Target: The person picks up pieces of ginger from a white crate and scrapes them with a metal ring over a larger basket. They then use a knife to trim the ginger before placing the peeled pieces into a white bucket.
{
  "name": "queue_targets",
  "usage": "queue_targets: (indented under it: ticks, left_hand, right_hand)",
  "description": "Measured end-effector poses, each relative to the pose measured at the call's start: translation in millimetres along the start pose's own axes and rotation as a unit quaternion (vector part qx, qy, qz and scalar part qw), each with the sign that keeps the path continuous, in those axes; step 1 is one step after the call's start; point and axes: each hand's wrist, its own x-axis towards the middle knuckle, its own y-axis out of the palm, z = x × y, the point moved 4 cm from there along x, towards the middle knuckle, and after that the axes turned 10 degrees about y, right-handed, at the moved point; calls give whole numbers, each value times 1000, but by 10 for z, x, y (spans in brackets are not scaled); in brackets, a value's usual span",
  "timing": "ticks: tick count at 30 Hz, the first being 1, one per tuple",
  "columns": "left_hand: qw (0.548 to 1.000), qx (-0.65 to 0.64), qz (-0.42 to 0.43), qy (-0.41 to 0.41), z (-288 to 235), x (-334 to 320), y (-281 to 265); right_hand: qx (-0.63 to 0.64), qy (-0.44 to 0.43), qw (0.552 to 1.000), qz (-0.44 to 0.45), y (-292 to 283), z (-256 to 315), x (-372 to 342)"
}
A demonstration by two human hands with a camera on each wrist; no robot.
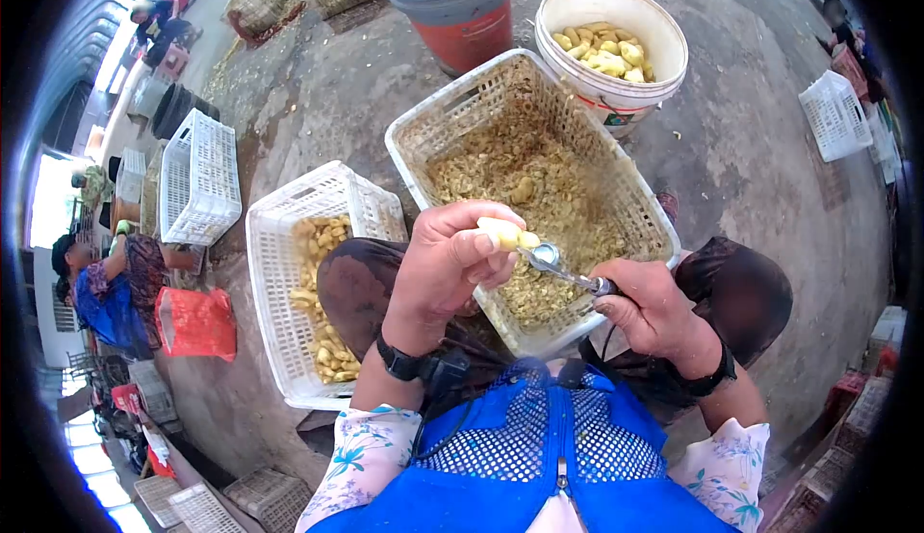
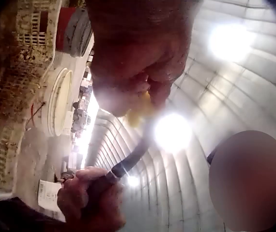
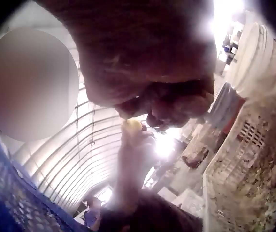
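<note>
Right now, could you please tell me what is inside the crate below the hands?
Yellowish-brown scraps lie in the crate; the left hand hides part, and anything beneath the scraps is covered.

The left hand [image 1: 433, 268] pinches a pale yellow piece [image 1: 506, 234] in its fingers [image 1: 472, 245]; toward four o'clock, the right hand [image 1: 656, 310] grips a tool [image 1: 576, 278], its round metal head [image 1: 546, 255] just beside the piece. A scrap-strewn crate [image 1: 462, 100] sits below, a white bucket [image 1: 626, 100] at one o'clock.

Up top, the head camera looks forward and down over the left hand [image 1: 443, 259] and right hand [image 1: 654, 312]; both wrist cameras, right up close, face the roof [image 2: 239, 96], sharing the crate [image 1: 462, 100] and far white bucket [image 1: 602, 102].
</note>
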Motion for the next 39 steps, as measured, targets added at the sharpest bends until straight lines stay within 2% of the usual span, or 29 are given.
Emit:
queue_targets:
  ticks: [7,10,13,14,16,21,24,29,32,35,39]
  left_hand:
    - [998,44,-36,5,8,11,12]
    - [998,23,-56,-10,43,2,1]
    - [997,-60,-8,-46,103,7,-64]
    - [996,-69,-15,-49,123,6,-66]
    - [994,-87,-29,-56,189,12,-42]
    - [991,113,-75,23,68,50,110]
    - [975,206,-61,57,2,48,59]
    - [920,372,-56,107,-87,23,47]
    - [903,408,-44,126,-70,23,-2]
    - [979,181,-86,30,45,-3,4]
    - [998,-5,-55,-23,155,14,47]
  right_hand:
    - [-22,5,1000,-7,23,55,-10]
    - [-80,-28,996,-7,-14,43,19]
    - [-126,-37,991,13,-76,19,57]
    - [-138,-32,990,22,-88,13,53]
    - [-98,-17,995,18,-52,-42,29]
    - [-4,35,999,23,-20,-6,-21]
    - [65,82,994,39,8,77,-56]
    - [228,227,937,138,123,5,-107]
    - [179,157,966,99,129,-50,-59]
    - [77,64,993,58,58,-93,-5]
    - [-15,16,998,64,-34,-107,47]
